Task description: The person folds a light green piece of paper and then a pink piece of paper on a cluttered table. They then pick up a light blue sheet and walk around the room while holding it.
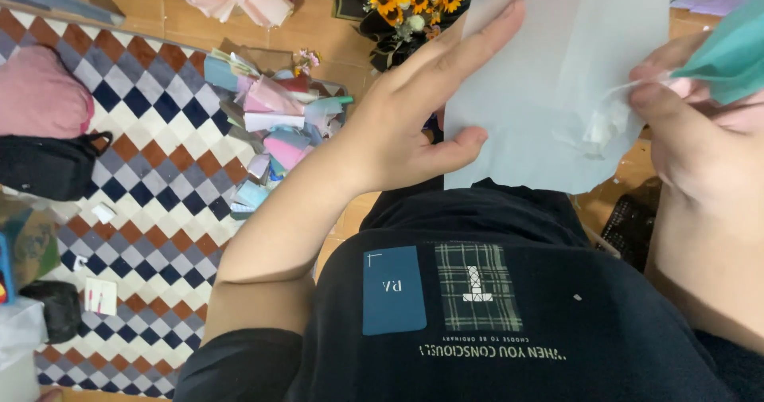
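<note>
Sheet: pale blue-grey paper sheet (pixel 549 91), long axis upright, between both hands.
Left hand (pixel 414 123): grasped sheet's left edge.
Right hand (pixel 692 123): pinched teal paper piece (pixel 728 52) at sheet's right.

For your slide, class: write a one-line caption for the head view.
Left hand steadies a pale blue paper sheet while right hand pinches teal paper.
</note>
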